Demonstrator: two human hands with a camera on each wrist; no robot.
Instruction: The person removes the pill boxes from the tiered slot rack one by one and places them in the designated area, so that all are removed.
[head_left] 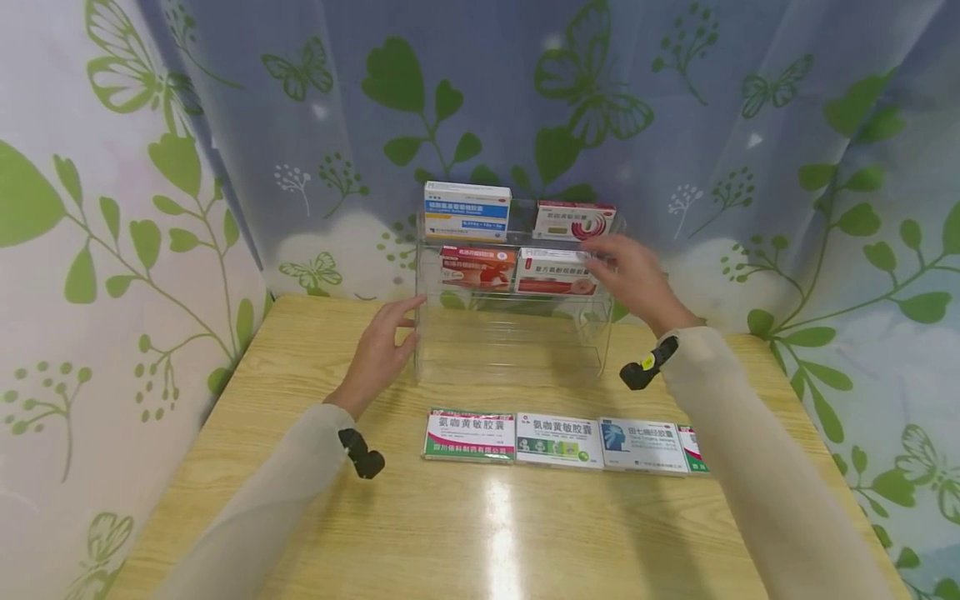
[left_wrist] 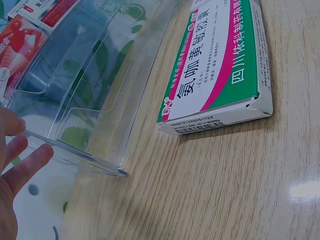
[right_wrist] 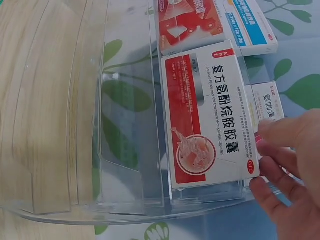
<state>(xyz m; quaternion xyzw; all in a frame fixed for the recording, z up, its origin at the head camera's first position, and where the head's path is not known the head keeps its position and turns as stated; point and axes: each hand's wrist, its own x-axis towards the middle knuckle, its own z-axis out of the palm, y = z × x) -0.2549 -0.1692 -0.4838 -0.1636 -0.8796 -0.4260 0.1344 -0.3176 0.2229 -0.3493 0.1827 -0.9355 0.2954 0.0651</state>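
Observation:
A clear acrylic tiered rack (head_left: pixel 510 350) stands on the wooden table (head_left: pixel 480 533). Its top tier holds a blue-and-white box (head_left: pixel 467 210) and a red-and-white box (head_left: pixel 573 219). The middle tier holds a red box (head_left: pixel 478 267) and a white-and-red box (head_left: pixel 555 272) (right_wrist: pixel 210 115). My left hand (head_left: pixel 382 346) lies with straight fingers (left_wrist: pixel 27 160) against the rack's left wall (left_wrist: pixel 75 150). My right hand (head_left: pixel 633 279) reaches to the rack's right side, and its fingertips (right_wrist: pixel 275 160) touch the right end of the white-and-red box.
Several flat medicine boxes lie in a row in front of the rack: a green-and-pink one (head_left: pixel 470 435) (left_wrist: pixel 220 65), a green-and-white one (head_left: pixel 558 439), a blue-and-white one (head_left: pixel 642 445) and one half hidden by my right sleeve. Leaf-print curtains surround the table.

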